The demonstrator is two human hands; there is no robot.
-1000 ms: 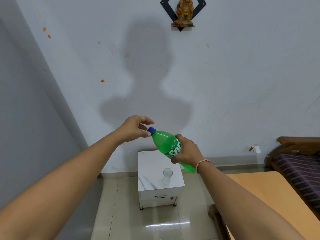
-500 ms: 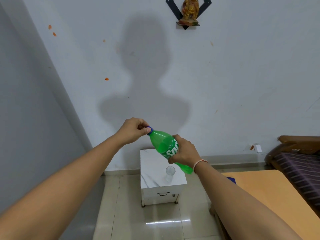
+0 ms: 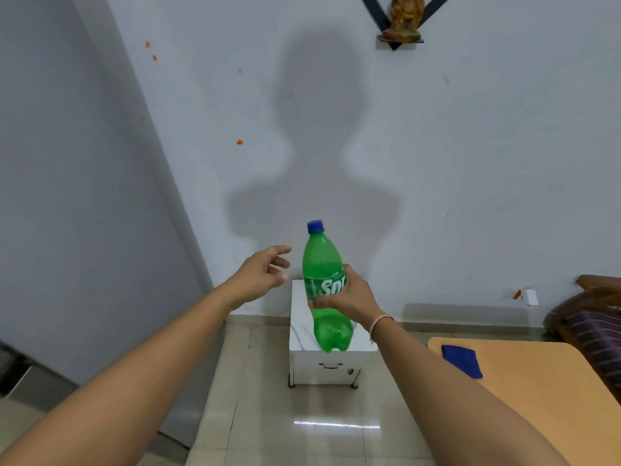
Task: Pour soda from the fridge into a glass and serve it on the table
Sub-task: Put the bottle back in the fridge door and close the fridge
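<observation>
A person is holding a green soda bottle upright in the middle of the frame, cap on.

The soda bottle point(image 3: 323, 284) is standing nearly vertical at centre frame, its blue cap point(image 3: 315, 226) sitting on the neck, so nothing can spill while it is being carried. The right hand point(image 3: 347, 295) is wrapping its fingers around the labelled middle, gripping at the widest part, probably for steady control. The left hand point(image 3: 265, 274) is hovering just to the left of the bottle's shoulder, fingers loosely spread and holding nothing, likely placed to reach for the cap. Directly below and behind the bottle, a small white table point(image 3: 302, 331) is standing against the wall; the bottle is hiding most of its top, so the glass cannot be seen. At lower right, a wooden table point(image 3: 537, 381) is carrying a blue cloth point(image 3: 462, 359).
</observation>
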